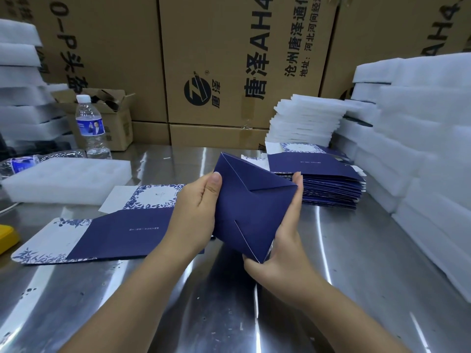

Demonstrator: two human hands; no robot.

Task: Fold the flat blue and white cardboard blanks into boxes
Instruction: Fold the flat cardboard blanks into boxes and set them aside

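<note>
1. The half-folded box (252, 207) is held up above the steel table (204, 314), its dark blue bottom flaps facing the person.
2. The left hand (196, 215) grips the box's left edge, thumb pressed on the blue face, fingers hidden behind.
3. The right hand (285, 240) clasps the right edge and lower corner, fingers wrapped round it.
4. A flat blank (114, 233) lies on the table to the left; a stack of blanks (328, 184) sits beyond the right hand.
5. A foam tray (68, 179) and a water bottle (90, 123) stand far left.
</note>
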